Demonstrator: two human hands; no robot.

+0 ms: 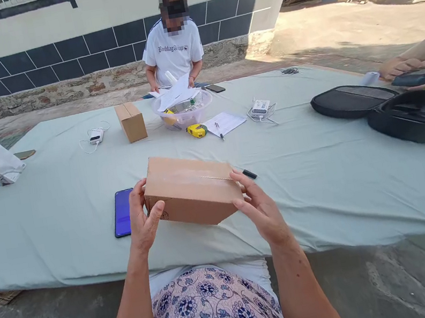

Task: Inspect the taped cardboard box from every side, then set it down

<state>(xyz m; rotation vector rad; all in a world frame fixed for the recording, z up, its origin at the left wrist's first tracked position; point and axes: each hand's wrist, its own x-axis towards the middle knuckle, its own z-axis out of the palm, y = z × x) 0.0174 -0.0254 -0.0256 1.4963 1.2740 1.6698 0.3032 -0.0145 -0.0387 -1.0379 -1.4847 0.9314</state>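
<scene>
A brown cardboard box (pixel 190 187), taped shut along its top, is held just above a pale green cloth (pixel 322 184). My left hand (pixel 143 219) grips its left end with the thumb on the front face. My right hand (pixel 259 208) clasps the right end. A phone with a blue screen (pixel 123 212) lies flat just left of my left hand. A small black marker (pixel 250 174) lies behind the box's right end.
Across the cloth a person sits sorting papers over a clear plastic tub (pixel 184 114). A smaller box (pixel 131 121), yellow tape measure (pixel 197 130), paper with pen (pixel 224 123) and chargers lie nearby. An open black case (pixel 392 112) is at right. Other people's hands show at both edges.
</scene>
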